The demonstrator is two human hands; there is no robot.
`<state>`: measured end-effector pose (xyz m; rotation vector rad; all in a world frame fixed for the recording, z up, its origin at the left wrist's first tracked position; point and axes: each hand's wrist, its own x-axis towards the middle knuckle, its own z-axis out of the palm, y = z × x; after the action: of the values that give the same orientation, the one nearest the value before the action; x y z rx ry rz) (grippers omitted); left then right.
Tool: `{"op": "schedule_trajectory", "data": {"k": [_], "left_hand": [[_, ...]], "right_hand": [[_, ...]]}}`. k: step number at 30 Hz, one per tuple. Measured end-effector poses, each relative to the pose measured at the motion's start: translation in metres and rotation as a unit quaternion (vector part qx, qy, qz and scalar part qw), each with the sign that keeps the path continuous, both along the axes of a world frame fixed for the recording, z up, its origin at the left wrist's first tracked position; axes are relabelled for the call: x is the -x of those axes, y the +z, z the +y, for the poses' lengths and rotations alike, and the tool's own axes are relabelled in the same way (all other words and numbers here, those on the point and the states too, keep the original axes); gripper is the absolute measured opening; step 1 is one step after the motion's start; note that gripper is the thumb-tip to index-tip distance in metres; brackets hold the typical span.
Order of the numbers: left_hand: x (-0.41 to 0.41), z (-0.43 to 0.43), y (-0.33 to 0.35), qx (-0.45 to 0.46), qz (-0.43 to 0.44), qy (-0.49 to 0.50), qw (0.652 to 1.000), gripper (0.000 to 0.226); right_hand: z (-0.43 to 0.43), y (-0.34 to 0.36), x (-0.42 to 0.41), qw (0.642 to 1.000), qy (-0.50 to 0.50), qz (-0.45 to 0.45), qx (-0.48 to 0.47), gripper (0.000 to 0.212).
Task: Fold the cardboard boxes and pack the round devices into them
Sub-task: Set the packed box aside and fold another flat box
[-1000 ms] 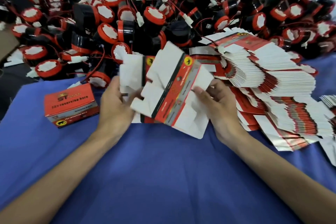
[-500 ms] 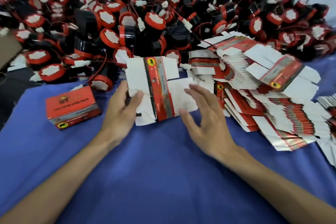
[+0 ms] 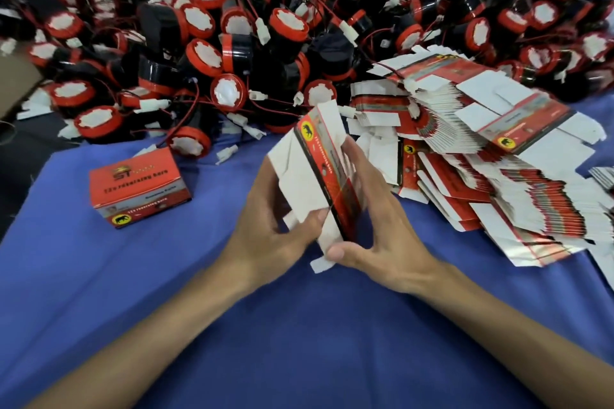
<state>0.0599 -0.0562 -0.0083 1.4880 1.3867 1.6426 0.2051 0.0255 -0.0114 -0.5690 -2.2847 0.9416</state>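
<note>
Your left hand [image 3: 265, 229] and right hand [image 3: 382, 236], fingers curled, both pinch one cardboard box [image 3: 315, 173], blurred and probably half-opened, just above the counter [image 3: 299, 325]; the round devices [image 3: 232, 43] lie heaped behind.

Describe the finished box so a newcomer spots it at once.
On the blue cloth, look just before the heap of round devices, at the left. One red box stands there alone, left of the left hand. It alone is folded shut; the others lie flat in the stack at right, save the half-folded box being held.
</note>
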Motion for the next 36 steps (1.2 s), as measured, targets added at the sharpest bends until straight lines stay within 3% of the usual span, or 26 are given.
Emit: {"op": "schedule_trajectory", "data": {"k": [2,4,6,10,16,19,24,27,29,31,33,36], "left_hand": [[-0.006,-0.002,-0.004,0.014,-0.007,0.006,1.0,0.064],[-0.009,-0.002,-0.006,0.015,0.018,-0.001,1.0,0.034],[-0.012,-0.002,-0.005,0.028,0.058,-0.013,0.998,0.029],[-0.012,0.001,-0.006,-0.002,0.101,-0.036,0.994,0.064],[0.001,0.009,-0.006,-0.06,0.175,-0.015,0.983,0.092],[0.006,0.011,-0.006,-0.071,0.179,0.001,0.981,0.083],[0.018,0.014,-0.004,-0.093,0.204,0.084,0.971,0.068],[0.03,0.014,0.002,-0.091,0.188,0.115,0.971,0.055],[0.041,0.014,0.007,-0.056,0.097,0.118,0.987,0.068],[0.048,0.013,0.011,-0.028,0.007,0.09,0.995,0.064],[0.046,0.01,0.014,-0.007,-0.006,0.046,0.999,0.05],[0.033,0.008,0.011,0.008,0.026,-0.018,0.999,0.036]], "right_hand": [[-0.001,0.0,-0.001,0.999,0.01,-0.002,-0.039,0.102],[-0.001,0.001,-0.001,0.998,0.012,-0.006,-0.062,0.099],[-0.001,0.001,-0.001,0.997,0.015,-0.019,-0.074,0.103],[-0.003,0.0,0.001,0.992,0.022,-0.035,-0.119,0.11],[-0.002,0.001,0.001,0.996,0.026,-0.041,-0.074,0.11],[-0.003,0.003,0.002,0.997,-0.015,-0.022,-0.077,0.107],[-0.001,0.002,-0.001,0.993,-0.061,0.031,-0.094,0.075],[0.006,0.002,-0.004,0.992,-0.072,0.059,-0.081,0.071],[0.011,0.002,-0.006,0.987,-0.061,0.034,-0.142,0.078],[0.016,0.0,-0.005,0.967,-0.047,-0.014,-0.252,0.099],[0.015,-0.001,-0.002,0.939,-0.051,-0.043,-0.338,0.114],[0.012,-0.003,0.0,0.914,-0.023,-0.055,-0.401,0.104]]}}
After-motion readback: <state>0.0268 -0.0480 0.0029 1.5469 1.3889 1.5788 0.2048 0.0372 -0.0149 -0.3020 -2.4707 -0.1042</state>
